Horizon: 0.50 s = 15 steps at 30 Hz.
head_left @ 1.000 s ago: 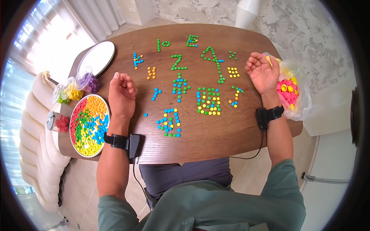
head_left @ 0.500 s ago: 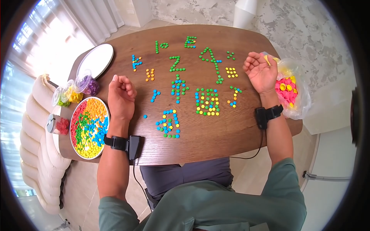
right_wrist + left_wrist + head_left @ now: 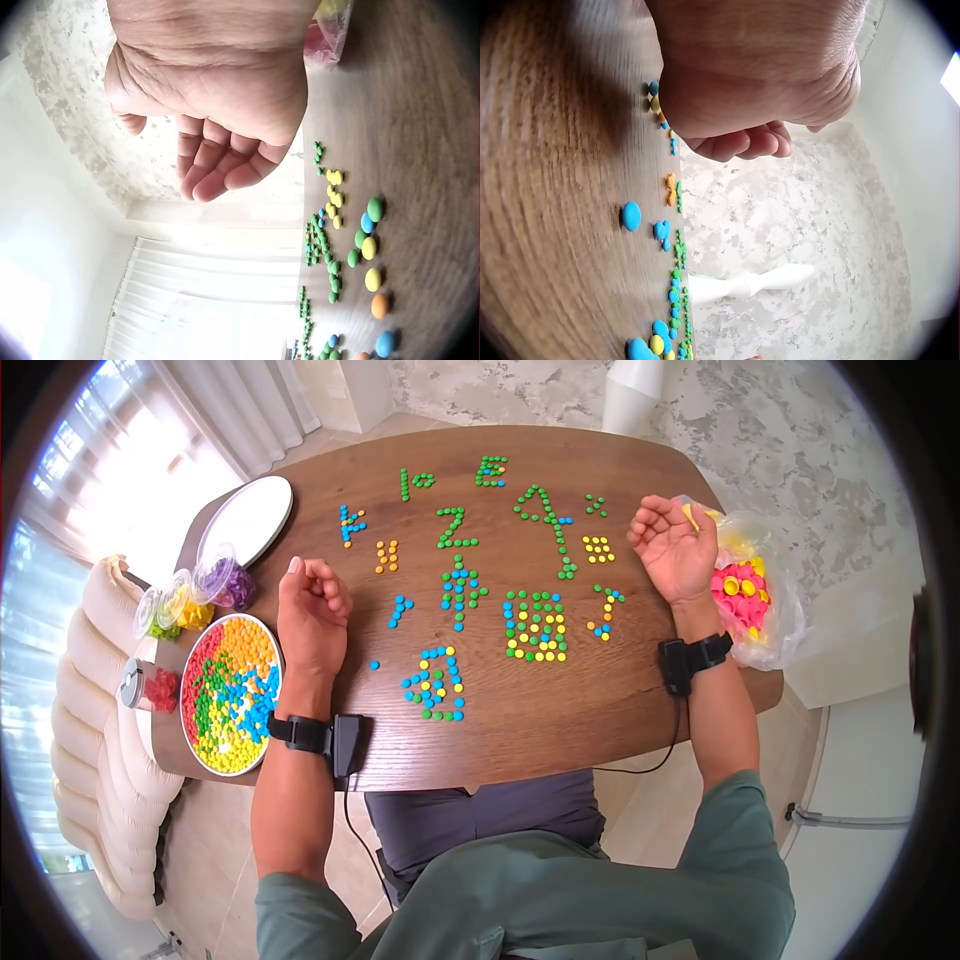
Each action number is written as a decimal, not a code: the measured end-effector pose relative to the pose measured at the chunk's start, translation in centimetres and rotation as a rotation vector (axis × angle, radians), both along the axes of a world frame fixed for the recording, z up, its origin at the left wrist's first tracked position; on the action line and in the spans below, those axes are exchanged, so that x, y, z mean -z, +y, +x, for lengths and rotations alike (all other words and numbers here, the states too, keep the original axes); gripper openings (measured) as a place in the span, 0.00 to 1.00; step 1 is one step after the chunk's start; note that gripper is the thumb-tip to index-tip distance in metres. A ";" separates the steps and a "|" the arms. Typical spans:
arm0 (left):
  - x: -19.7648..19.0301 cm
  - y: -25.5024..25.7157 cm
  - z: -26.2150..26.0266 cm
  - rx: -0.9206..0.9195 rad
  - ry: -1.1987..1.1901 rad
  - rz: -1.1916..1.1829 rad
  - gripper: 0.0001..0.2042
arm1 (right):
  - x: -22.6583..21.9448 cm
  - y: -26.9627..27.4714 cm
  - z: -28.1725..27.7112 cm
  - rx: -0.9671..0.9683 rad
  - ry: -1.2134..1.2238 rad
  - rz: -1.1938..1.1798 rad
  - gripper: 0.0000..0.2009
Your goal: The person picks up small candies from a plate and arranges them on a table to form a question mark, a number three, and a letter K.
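My left hand (image 3: 313, 617) rests at the left side of the table, fingers loosely curled and holding nothing. Beside it lies a single blue candy (image 3: 375, 665); the left wrist view shows this blue candy (image 3: 631, 216) apart from the others. On the right, my right hand (image 3: 675, 550) is turned palm up with relaxed, slightly bent fingers and nothing in it. Between the hands, small round candies form several figures, among them a green Z (image 3: 457, 543), a blue-and-green arrow-like figure (image 3: 459, 590) and a multicoloured rectangle (image 3: 512, 633). Yellow candies (image 3: 337, 199) appear near the right hand.
A white-rimmed round tray (image 3: 229, 773) of sorted coloured candies stands left of the left forearm. Behind it are a jar of red pieces (image 3: 161, 689), tubs with purple pieces (image 3: 238, 592) and yellow pieces (image 3: 193, 610), and a white plate (image 3: 246, 525). A clear bag (image 3: 785, 645) holds pink and yellow pieces.
The head view has shifted slightly, so the table and candies sit a little more to the left. Both hands keep the same pose, and the candy figures are unaltered.
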State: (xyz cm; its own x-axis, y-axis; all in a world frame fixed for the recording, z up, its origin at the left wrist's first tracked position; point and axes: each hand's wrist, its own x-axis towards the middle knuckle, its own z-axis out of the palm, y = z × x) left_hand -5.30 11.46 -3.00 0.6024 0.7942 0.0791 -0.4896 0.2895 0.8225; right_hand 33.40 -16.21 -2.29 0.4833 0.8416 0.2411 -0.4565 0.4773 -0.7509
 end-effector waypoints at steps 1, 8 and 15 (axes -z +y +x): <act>0.0 0.0 0.0 0.003 -0.005 0.003 0.18 | 0.0 0.0 0.0 -0.002 0.001 -0.002 0.30; 0.1 0.2 -0.1 -0.004 -0.015 -0.014 0.18 | 0.1 0.0 0.1 -0.006 -0.001 0.008 0.30; -0.1 0.2 -0.2 -0.020 -0.017 -0.016 0.18 | 0.2 0.1 0.2 -0.019 -0.008 0.004 0.31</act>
